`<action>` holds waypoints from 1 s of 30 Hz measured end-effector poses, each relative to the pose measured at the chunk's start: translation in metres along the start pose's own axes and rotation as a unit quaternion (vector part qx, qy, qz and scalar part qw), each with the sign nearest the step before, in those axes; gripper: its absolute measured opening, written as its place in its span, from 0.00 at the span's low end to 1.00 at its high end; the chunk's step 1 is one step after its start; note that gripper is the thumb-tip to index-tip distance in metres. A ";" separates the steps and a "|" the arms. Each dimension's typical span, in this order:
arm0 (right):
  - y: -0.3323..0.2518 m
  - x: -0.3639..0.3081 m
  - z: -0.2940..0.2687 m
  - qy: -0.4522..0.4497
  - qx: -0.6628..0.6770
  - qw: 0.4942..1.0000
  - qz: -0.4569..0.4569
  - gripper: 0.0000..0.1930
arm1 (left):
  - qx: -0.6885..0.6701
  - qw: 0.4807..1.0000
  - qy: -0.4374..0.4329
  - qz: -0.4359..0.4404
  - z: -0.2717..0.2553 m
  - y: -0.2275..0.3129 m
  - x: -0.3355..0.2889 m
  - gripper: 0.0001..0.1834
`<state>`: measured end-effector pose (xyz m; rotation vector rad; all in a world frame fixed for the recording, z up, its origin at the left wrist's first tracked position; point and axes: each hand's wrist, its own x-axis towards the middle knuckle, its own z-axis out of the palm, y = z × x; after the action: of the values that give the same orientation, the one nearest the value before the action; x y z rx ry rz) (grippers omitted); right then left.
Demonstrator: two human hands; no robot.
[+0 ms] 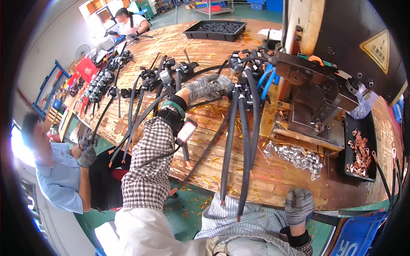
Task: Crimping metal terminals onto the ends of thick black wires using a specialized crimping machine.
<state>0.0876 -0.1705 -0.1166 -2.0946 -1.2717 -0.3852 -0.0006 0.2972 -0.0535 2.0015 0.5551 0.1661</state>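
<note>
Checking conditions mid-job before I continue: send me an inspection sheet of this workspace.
Surface: worn wooden tabletop, strewn with yellowish scraps.
Job's things: black connectors bunched on thick black cables.
Clutter: loose silvery pieces beside the metal press; copper lugs in a black tray.
Hands: gloved left hand at the connectors, grip unclear; gloved right hand at the near edge, fingers curled.
Cables: several black ones overhang the near edge, some with copper-coloured ends; blue cables beside the press.
Surroundings: co-worker at left, another person across the table.
</note>
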 end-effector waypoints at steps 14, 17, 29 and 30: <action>-0.001 -0.008 0.000 -0.007 0.007 1.000 0.011 0.04 | 0.348 0.874 0.251 -0.227 -0.043 -0.004 -0.132 0.59; 0.001 -0.007 0.001 -0.002 0.000 1.000 0.012 0.04 | 0.331 0.862 0.244 -0.298 -0.046 0.005 -0.133 0.55; 0.000 -0.004 -0.001 0.005 -0.005 1.000 0.002 0.05 | 0.258 0.907 0.221 -0.251 -0.030 0.016 -0.119 0.37; -0.004 -0.005 -0.003 -0.002 0.007 1.000 0.002 0.05 | 0.247 0.906 0.250 -0.236 -0.042 -0.022 -0.118 0.35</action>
<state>0.0824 -0.1741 -0.1159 -2.0876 -1.2685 -0.3700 -0.1258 0.2861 -0.0384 2.2353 1.5194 0.2616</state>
